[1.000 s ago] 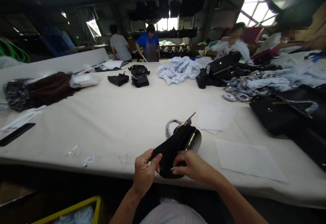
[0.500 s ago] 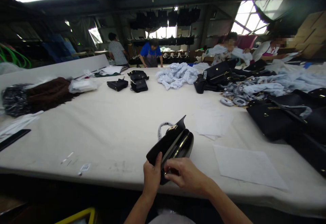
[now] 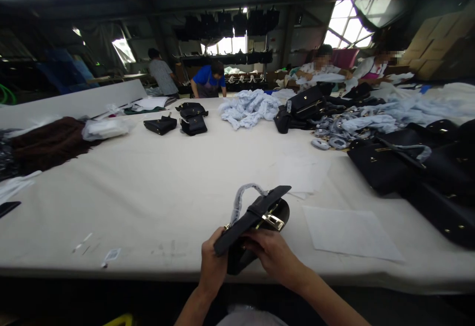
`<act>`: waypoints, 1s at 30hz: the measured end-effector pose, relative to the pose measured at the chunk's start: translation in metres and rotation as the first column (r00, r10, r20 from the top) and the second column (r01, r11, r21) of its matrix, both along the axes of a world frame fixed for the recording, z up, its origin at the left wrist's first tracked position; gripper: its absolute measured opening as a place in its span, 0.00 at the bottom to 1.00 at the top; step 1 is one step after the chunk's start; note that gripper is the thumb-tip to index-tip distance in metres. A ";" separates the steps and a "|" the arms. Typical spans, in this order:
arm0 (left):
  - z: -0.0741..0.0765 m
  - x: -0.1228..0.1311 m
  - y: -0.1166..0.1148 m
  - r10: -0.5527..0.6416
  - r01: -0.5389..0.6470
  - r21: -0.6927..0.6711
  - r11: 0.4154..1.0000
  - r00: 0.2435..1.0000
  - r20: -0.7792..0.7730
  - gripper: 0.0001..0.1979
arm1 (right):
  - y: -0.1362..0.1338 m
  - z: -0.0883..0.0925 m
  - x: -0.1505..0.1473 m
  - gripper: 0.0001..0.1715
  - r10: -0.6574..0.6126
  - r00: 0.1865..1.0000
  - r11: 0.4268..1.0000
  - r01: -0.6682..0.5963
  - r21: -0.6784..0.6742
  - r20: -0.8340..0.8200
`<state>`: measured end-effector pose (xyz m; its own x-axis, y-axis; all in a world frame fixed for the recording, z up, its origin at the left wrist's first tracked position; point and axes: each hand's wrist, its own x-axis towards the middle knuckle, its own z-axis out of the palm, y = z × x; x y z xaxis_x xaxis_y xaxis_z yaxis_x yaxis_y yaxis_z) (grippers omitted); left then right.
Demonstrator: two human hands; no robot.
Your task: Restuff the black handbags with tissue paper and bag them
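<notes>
A black handbag (image 3: 240, 230) is tilted over the near edge of the table, its flap lowered partway over the opening. Gold hardware shows at the clasp (image 3: 273, 221), and clear wrapping covers the arched handle (image 3: 241, 198). My left hand (image 3: 214, 262) is closed around the bag's left end, thumb near the flap. Reaching in beneath the flap, my right hand (image 3: 277, 255) grips the bag's front side; its fingertips are hidden there. Part of the gold zipper shows at the right end of the opening.
White paper sheets (image 3: 351, 232) lie on the pale table (image 3: 148, 192) at right. Black bags (image 3: 382, 165) and wrapped straps (image 3: 337, 143) are piled farther right. Small black bags (image 3: 193, 124) and crumpled pale wrapping (image 3: 250, 108) sit farther back. Several people work beyond the table.
The bag's flap has come down over the opening, covering most of the zipper. My right hand's fingers are now under the flap. The view has shifted slightly to the right.
</notes>
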<state>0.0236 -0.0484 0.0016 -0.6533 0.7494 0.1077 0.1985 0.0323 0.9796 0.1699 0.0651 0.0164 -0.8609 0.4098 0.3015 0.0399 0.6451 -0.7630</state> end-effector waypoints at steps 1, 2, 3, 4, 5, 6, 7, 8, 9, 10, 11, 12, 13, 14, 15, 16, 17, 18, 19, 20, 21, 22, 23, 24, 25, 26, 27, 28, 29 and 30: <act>0.001 0.000 -0.002 -0.023 0.023 -0.008 1.000 1.000 -0.009 0.15 | 0.009 -0.003 0.006 0.17 -0.049 0.999 0.993 0.050 0.104 -0.013; 0.001 -0.001 -0.005 -0.035 0.035 -0.014 0.999 0.999 -0.015 0.15 | 0.020 -0.005 0.012 0.17 -0.122 0.992 0.972 0.124 0.202 -0.020; 0.001 -0.001 -0.007 -0.041 0.041 -0.018 0.999 0.999 -0.015 0.16 | 0.033 -0.007 0.020 0.17 -0.221 0.975 0.935 0.217 0.281 -0.020; 0.001 -0.002 -0.009 -0.047 0.047 -0.023 0.999 0.999 -0.005 0.16 | 0.046 -0.008 0.027 0.16 -0.332 0.943 0.887 0.315 0.337 -0.008; 0.001 -0.003 -0.010 -0.051 0.051 -0.030 0.998 0.999 0.015 0.16 | 0.059 -0.008 0.034 0.16 -0.430 0.902 0.840 0.393 0.375 0.017; 0.001 -0.003 -0.010 -0.053 0.054 -0.040 0.998 0.998 0.045 0.17 | 0.071 -0.007 0.040 0.15 -0.507 0.861 0.798 0.448 0.403 0.045; 0.001 -0.004 -0.009 -0.055 0.060 -0.055 0.997 0.995 0.084 0.17 | 0.080 -0.004 0.044 0.15 -0.554 0.830 0.767 0.479 0.427 0.063; 0.000 -0.004 -0.008 -0.053 0.063 -0.074 0.995 0.990 0.131 0.18 | 0.085 -0.002 0.046 0.15 -0.574 0.817 0.746 0.489 0.451 0.063; -0.001 -0.005 -0.005 -0.036 0.053 -0.093 0.994 0.982 0.183 0.18 | 0.086 0.001 0.046 0.15 -0.573 0.818 0.732 0.486 0.477 0.045; -0.001 -0.006 -0.002 -0.009 0.035 -0.109 0.993 0.972 0.235 0.19 | 0.084 0.004 0.045 0.14 -0.559 0.829 0.718 0.481 0.504 0.006; -0.002 -0.008 0.001 0.024 0.009 -0.116 0.993 0.959 0.282 0.19 | 0.079 0.006 0.042 0.14 -0.532 0.846 0.707 0.472 0.527 -0.044; -0.003 -0.010 0.003 0.055 -0.019 -0.116 0.993 0.946 0.319 0.19 | 0.072 0.007 0.039 0.14 -0.485 0.870 0.708 0.452 0.542 -0.093; -0.003 -0.012 0.005 0.080 -0.047 -0.105 0.993 0.936 0.343 0.20 | 0.064 0.007 0.036 0.15 -0.415 0.901 0.727 0.411 0.550 -0.126; -0.004 -0.015 0.006 0.093 -0.065 -0.090 0.994 0.931 0.353 0.21 | 0.057 0.006 0.034 0.16 -0.333 0.933 0.756 0.353 0.552 -0.140; -0.005 -0.017 0.006 0.091 -0.065 -0.084 0.994 0.931 0.353 0.21 | 0.050 0.004 0.031 0.18 -0.252 0.958 0.786 0.287 0.547 -0.140; -0.005 -0.019 0.006 0.079 -0.050 -0.093 0.994 0.937 0.341 0.20 | 0.045 0.001 0.030 0.20 -0.187 0.974 0.812 0.228 0.538 -0.130; -0.006 -0.020 0.005 0.055 -0.021 -0.111 0.994 0.946 0.318 0.18 | 0.041 -0.002 0.028 0.21 -0.145 0.983 0.829 0.184 0.528 -0.115; -0.006 -0.021 0.003 0.019 0.020 -0.133 0.991 0.957 0.289 0.17 | 0.038 -0.005 0.027 0.22 -0.126 0.987 0.839 0.158 0.521 -0.098; -0.005 -0.022 0.002 -0.024 0.065 -0.152 0.986 0.966 0.258 0.17 | 0.037 -0.008 0.026 0.22 -0.129 0.988 0.844 0.154 0.514 -0.084; -0.004 -0.022 0.000 -0.071 0.110 -0.165 0.980 0.971 0.230 0.19 | 0.036 -0.010 0.025 0.22 -0.147 0.986 0.845 0.164 0.509 -0.074; -0.002 -0.022 0.000 -0.114 0.151 -0.170 0.974 0.972 0.208 0.21 | 0.035 -0.012 0.025 0.21 -0.174 0.983 0.842 0.182 0.508 -0.062; -0.001 -0.021 -0.001 -0.146 0.179 -0.171 0.969 0.971 0.191 0.21 | 0.035 -0.012 0.024 0.21 -0.209 0.977 0.836 0.203 0.510 -0.047; 0.001 -0.021 -0.001 -0.163 0.195 -0.176 0.965 0.970 0.182 0.21 | 0.035 -0.012 0.023 0.20 -0.248 0.968 0.827 0.224 0.516 -0.023; 0.002 -0.021 0.000 -0.167 0.198 -0.184 0.963 0.970 0.175 0.21 | 0.035 -0.011 0.022 0.19 -0.288 0.958 0.818 0.240 0.523 0.010; 0.003 -0.021 0.000 -0.167 0.198 -0.192 0.961 0.971 0.169 0.20 | 0.035 -0.009 0.021 0.17 -0.320 0.946 0.812 0.247 0.528 0.050; 0.003 -0.022 0.000 -0.163 0.195 -0.199 0.960 0.973 0.164 0.21 | 0.035 -0.007 0.021 0.15 -0.347 0.934 0.811 0.251 0.529 0.089; 0.003 -0.022 0.001 -0.160 0.191 -0.201 0.961 0.974 0.159 0.21 | 0.034 -0.005 0.020 0.14 -0.371 0.921 0.810 0.259 0.526 0.117; 0.002 -0.022 0.000 -0.161 0.191 -0.199 0.961 0.975 0.156 0.22 | 0.033 -0.004 0.019 0.13 -0.391 0.911 0.807 0.272 0.525 0.130; 0.002 -0.022 0.000 -0.165 0.194 -0.196 0.961 0.974 0.155 0.22 | 0.032 -0.003 0.018 0.14 -0.410 0.903 0.800 0.290 0.526 0.126; 0.001 -0.022 -0.001 -0.174 0.202 -0.193 0.960 0.973 0.153 0.23 | 0.032 -0.003 0.018 0.15 -0.426 0.898 0.790 0.310 0.529 0.110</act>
<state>0.0019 -0.0491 0.0029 -0.4965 0.8566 -0.1403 0.0882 0.2105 0.9736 0.1876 0.0969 0.0133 -0.7402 0.5578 0.3756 0.4743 0.8290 -0.2963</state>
